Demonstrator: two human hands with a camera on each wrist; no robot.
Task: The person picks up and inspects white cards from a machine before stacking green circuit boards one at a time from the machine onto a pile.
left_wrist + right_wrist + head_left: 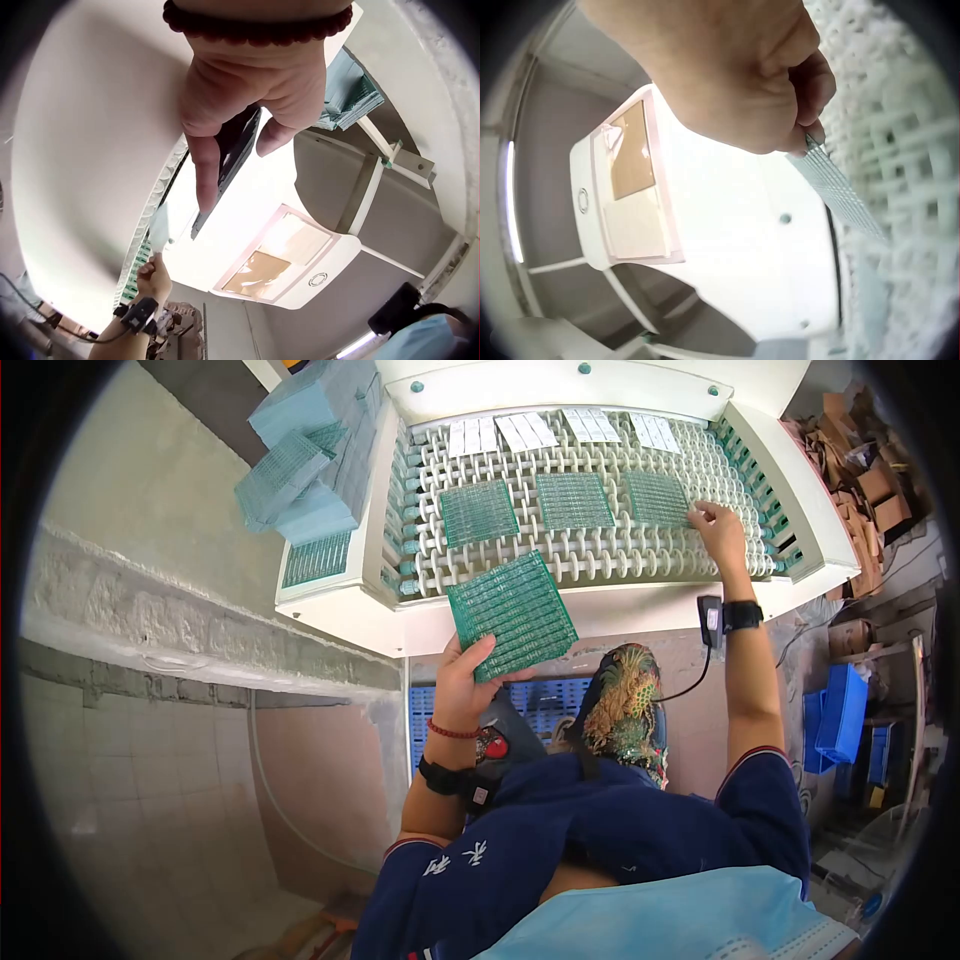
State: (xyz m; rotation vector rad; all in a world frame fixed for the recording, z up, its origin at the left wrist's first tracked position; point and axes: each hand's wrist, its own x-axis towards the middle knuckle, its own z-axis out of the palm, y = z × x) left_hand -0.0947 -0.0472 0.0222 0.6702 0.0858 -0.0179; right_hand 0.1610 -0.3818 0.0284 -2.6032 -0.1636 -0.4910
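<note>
My left hand (460,685) grips a green circuit board panel (515,615) by its lower left corner, thumb on top. It is held tilted in front of the white machine's near edge. From the left wrist view, the panel (238,161) shows as a dark edge between thumb and fingers. My right hand (722,538) reaches over the rollers and pinches the right edge of another circuit board panel (657,498). In the right wrist view this panel (836,187) slants down from the fingertips towards the rollers. Left of it, two more panels (574,500) (479,513) lie in a row.
White wheeled rollers (600,565) fill the machine bed, with several pale panels (525,431) farther back. Stacks of boards (310,470) stand on the left ledge. Cardboard scraps (865,490) and a blue bin (838,715) are at right. A cable hangs beside my right wrist.
</note>
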